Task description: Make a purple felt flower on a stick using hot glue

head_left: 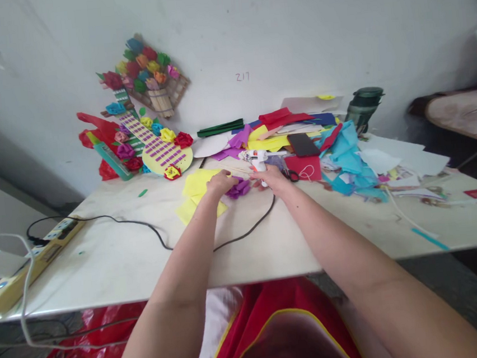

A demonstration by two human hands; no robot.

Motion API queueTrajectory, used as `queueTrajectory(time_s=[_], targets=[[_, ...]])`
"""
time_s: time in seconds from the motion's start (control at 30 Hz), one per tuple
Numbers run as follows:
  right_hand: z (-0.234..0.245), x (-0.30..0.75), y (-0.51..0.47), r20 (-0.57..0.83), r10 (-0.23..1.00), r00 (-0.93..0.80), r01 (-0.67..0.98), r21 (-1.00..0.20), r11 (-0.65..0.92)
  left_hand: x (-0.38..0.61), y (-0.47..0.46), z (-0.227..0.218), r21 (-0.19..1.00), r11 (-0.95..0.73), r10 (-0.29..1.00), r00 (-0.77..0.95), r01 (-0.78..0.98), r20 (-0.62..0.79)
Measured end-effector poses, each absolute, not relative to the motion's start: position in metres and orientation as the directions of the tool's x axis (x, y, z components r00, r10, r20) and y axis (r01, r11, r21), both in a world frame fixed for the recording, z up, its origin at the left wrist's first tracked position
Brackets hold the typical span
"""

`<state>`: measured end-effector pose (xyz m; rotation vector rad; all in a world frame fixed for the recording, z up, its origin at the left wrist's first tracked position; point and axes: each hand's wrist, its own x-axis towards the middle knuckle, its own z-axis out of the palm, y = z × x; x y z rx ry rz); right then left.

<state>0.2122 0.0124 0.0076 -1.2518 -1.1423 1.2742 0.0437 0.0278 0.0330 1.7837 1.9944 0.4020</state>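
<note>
My right hand [272, 177] is closed round the handle of a white glue gun [257, 156], whose nozzle points right. A black cord loops from it across the table. Just to its left, my left hand [221, 182] has its fingers bent down at a crumpled purple paper flower [239, 188] and appears to pinch its edge; the fingertips are partly hidden. Yellow paper sheets [196, 187] lie beneath and left of that hand. Thin wooden sticks [240, 169] lie between the hands. Black-handled scissors [292, 175] rest right of my right hand, beside a red paper piece [311, 166].
A decorated paper guitar [168, 156] and a flower wall piece [158, 91] stand at the back left. Coloured paper, a phone [302, 144] and a dark bottle [364, 108] fill the back right. A power strip [39, 260] lies along the left edge.
</note>
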Motion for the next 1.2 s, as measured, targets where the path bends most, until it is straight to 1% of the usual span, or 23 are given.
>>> queueTrajectory(time_s=[0.07,0.13,0.33,0.5,0.63,0.73,0.97,1.1,1.2], targets=[[0.007,0.212,0.013,-0.080,0.997,0.002,-0.024,-0.996,-0.080,0.047,0.029,0.037,0.451,0.124,0.987,-0.064,0.884,-0.146],[0.007,0.212,0.013,-0.083,0.997,-0.004,-0.026,-0.996,-0.083,0.049,0.028,0.040,0.444,0.104,0.987,-0.038,0.890,-0.154],[0.002,0.210,0.015,-0.082,0.997,-0.008,-0.039,-0.996,-0.082,0.047,0.029,0.040,0.534,0.023,0.986,0.068,0.845,-0.151],[0.001,0.207,0.015,-0.097,0.995,-0.013,-0.051,-0.994,-0.097,0.044,0.028,0.042,0.515,0.014,0.982,0.085,0.857,-0.168],[0.000,0.207,0.013,-0.086,0.996,-0.017,-0.063,-0.994,-0.087,0.041,0.025,0.041,0.552,0.004,0.976,0.117,0.834,-0.183],[-0.002,0.208,0.013,-0.059,0.998,-0.031,-0.081,-0.995,-0.062,0.039,0.024,0.038,0.592,-0.001,0.982,0.113,0.806,-0.152],[-0.003,0.205,0.014,-0.026,0.999,-0.029,-0.130,-0.991,-0.029,0.040,0.026,0.031,0.748,0.034,0.990,0.078,0.663,-0.115],[-0.004,0.206,0.015,0.023,0.998,-0.058,-0.190,-0.982,0.012,0.043,0.024,0.030,0.756,0.019,0.998,0.030,0.654,-0.051],[-0.006,0.207,0.016,0.048,0.997,-0.066,-0.233,-0.972,0.031,0.043,0.020,0.028,0.731,-0.025,1.000,0.025,0.682,0.010]])
